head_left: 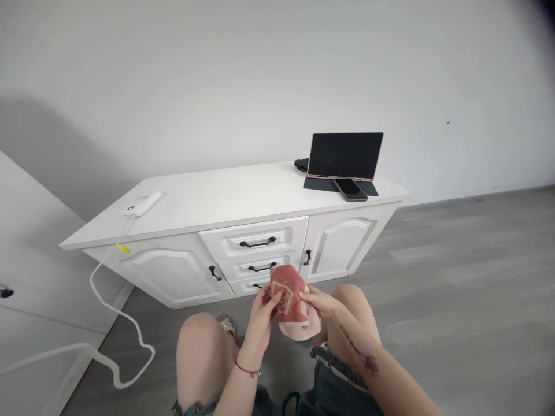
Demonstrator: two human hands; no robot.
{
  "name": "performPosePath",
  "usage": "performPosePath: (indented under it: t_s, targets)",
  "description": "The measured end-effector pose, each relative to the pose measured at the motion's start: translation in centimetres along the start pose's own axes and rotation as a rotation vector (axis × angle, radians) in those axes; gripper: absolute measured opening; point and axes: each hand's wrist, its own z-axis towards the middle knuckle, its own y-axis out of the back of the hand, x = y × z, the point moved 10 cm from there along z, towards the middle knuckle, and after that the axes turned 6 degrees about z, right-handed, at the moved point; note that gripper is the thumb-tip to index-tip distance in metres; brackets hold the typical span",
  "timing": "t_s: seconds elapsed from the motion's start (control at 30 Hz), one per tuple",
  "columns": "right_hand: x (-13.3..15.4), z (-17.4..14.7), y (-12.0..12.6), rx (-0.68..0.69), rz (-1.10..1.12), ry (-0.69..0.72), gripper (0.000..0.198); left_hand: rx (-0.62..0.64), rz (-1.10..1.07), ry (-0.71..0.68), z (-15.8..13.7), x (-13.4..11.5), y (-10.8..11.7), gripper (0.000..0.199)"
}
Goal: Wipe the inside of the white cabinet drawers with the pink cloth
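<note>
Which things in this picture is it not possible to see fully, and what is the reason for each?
All in the head view:
- Black item: partly hidden behind the screen; I cannot tell what it is.
- Lowest drawer handle: partly covered by the pink cloth and left hand.
- Underside of the cloth: hidden by its upper side.
- White cable: cut off by the left edge.
- Yellow tag: too small to read.

A red bracelet [248, 371], right-forearm tattoo [370, 364] and dark ruffled shorts [338, 394] show.
</note>
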Motion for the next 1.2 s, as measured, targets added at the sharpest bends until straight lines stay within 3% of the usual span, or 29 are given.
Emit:
performPosePath:
  t_s: [0.1, 0.2, 0.33, 0.43, 0.57, 0.73, 0.87, 0.97, 1.1, 1.2]
  targets:
    - [-0.6, -2.6, -2.0, 0.005, -0.185, 0.087, 0.037, -0.077, -0.14, -0.006, -2.2, 1.0, 1.0, 0.038]
    - [0.7, -5.1, -3.6, -0.033, -0.34, 0.285, 0.03, -0.122, -0.165, -0.082, -4.2, -0.4, 1.9, 0.04]
    - [2.6, -7.9, -4.8, -0.105, -0.37, 0.5, 0.03, -0.021, -0.145, -0.091, -6.1, -2.0, 1.4, 0.041]
    - [2.6, -8.9, -5.3, -0.134, -0.275, 0.49, 0.038, 0.033, -0.155, -0.028, -6.8, -1.5, 1.1, 0.038]
    - [2.6, -9.9, -6.0, -0.164, -0.258, 0.436, 0.046, -0.002, -0.178, -0.021, -7.4, -1.1, 2.0, 0.037]
    - [1.7, -9.8, -6.8, -0.045, -0.206, 0.366, 0.03, -0.165, -0.159, 0.048, -8.1, -0.9, 4.5, 0.032]
    - [1.6, -9.4, -5.9, -0.033, -0.186, 0.393, 0.024, -0.141, -0.168, 0.068, -8.8, -1.5, 4.9, 0.024]
    - [2.1, -9.4, -5.6, -0.092, -0.291, 0.439, 0.022, -0.123, -0.168, 0.087, -9.2, -1.7, 4.8, 0.025]
    - [3.9, -10.1, -6.2, -0.232, -0.601, 0.618, 0.018, -0.141, -0.11, 0.083, -9.6, -1.7, 5.0, 0.023]
    - [3.5, -9.5, -5.9, -0.301, -0.645, 0.617, 0.023, -0.127, -0.109, 0.069, -9.6, -1.9, 4.7, 0.024]
